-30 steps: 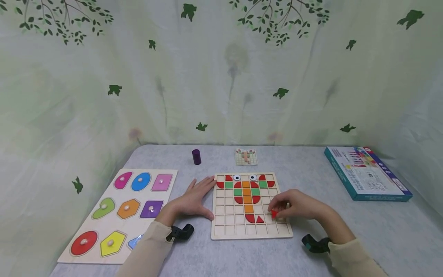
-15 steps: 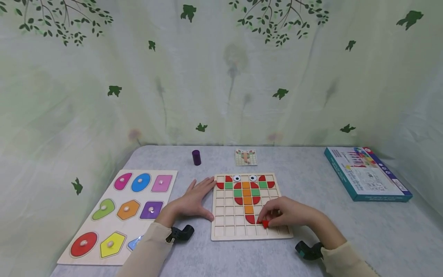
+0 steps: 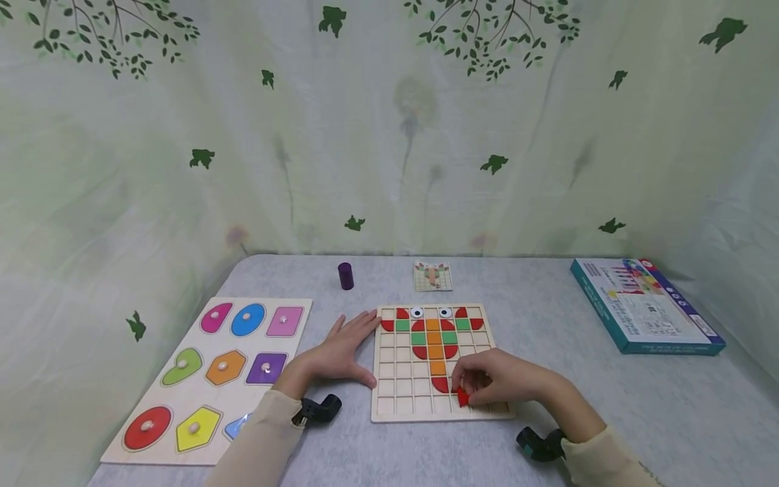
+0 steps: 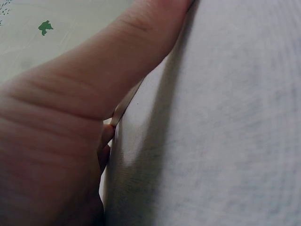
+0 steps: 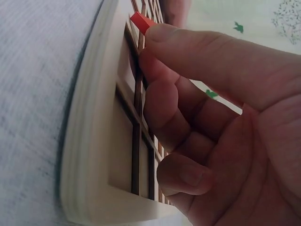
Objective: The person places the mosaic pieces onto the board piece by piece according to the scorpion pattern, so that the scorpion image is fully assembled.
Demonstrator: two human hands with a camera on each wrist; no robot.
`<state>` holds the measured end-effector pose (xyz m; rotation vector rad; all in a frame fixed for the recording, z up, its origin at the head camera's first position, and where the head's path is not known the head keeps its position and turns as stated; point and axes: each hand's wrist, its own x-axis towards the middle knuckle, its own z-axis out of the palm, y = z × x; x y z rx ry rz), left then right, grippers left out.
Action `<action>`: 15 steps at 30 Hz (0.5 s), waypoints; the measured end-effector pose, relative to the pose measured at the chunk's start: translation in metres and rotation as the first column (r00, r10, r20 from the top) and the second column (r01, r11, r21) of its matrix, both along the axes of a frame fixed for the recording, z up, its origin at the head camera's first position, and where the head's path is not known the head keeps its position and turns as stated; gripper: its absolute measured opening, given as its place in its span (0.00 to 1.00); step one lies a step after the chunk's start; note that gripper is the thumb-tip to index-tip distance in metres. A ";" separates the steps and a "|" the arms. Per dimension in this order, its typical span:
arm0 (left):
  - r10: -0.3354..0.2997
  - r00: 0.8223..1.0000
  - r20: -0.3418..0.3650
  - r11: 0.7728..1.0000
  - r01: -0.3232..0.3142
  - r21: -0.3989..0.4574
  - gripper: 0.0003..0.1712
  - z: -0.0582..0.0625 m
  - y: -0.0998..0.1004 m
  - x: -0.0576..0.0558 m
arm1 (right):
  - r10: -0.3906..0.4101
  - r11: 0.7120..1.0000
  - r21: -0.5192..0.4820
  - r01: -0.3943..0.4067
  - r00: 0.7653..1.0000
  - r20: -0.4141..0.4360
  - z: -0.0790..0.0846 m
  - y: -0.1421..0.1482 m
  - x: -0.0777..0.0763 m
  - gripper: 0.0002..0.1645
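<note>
My right hand [image 3: 508, 377] pinches a small red triangular tile [image 3: 463, 396] between thumb and fingers, low over the lower right part of a wooden grid board [image 3: 395, 404]. The right wrist view shows the red tile [image 5: 141, 21] at the thumb tip, close above the grid. My left hand [image 3: 341, 353] touches the board's left edge, its fingers and thumb spread. Orange squares [image 3: 435, 352], green tiles [image 3: 462, 325], red rounded tiles [image 3: 439, 385] and two eye tiles [image 3: 445, 312] lie in the grid. The fingers of my right hand hide some cells beside the red tile.
Behind the board lie a small pattern card [image 3: 433, 276] and an upright dark purple cylinder [image 3: 345, 276]. At left is a knobbed shape puzzle [image 3: 240, 331]; at back right, a flat teal-edged box [image 3: 648, 308]. A leaf-printed curtain [image 3: 389, 169] surrounds the table.
My right hand has moved left and slightly toward me with the red tile, to beside the bottom red rounded tile, and the tile's tilt has shifted. My left hand has stayed put.
</note>
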<state>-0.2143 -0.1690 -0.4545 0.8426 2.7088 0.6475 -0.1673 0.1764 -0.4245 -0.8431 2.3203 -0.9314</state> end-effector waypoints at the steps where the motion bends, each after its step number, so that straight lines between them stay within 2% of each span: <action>1: 0.000 1.000 0.000 1.000 0.000 -0.001 0.71 0.000 0.000 0.000 | -0.002 1.000 0.006 0.002 1.000 -0.001 0.000 0.000 0.000 0.10; 15: -0.009 1.000 0.005 1.000 0.009 0.002 0.71 0.000 0.000 -0.002 | -0.006 1.000 0.022 0.006 1.000 -0.002 -0.002 -0.005 0.002 0.09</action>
